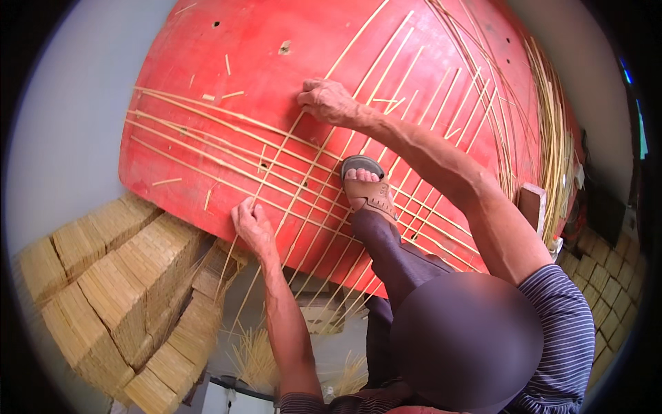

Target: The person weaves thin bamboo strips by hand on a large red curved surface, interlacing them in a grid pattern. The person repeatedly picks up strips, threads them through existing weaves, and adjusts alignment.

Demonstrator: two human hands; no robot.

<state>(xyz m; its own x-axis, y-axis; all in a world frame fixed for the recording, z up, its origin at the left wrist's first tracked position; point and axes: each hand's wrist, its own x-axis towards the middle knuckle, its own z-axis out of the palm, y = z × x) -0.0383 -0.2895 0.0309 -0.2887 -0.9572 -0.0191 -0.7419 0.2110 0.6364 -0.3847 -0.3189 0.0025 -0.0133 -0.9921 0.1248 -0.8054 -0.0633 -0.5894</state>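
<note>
head view: one long, thin, straw-yellow, cane-like strip (279,156) is laid across the flat red board (255,69) between curled right hand (327,100) and curled left hand (254,224); whether it is pinched cannot be told; likely light, springy, it is best held at two spaced points.

Yellow bundles (114,297) are lying stacked at lower left — just beside a red board (255,34), where short scraps (228,65) are lying scattered. A brown block (532,205) is sitting near the board's right edge, while more stacked pieces (605,286) are filling the lower right. A pale wall (76,103) is rising at left — and a blue glow (643,134) is showing at far right.
</note>
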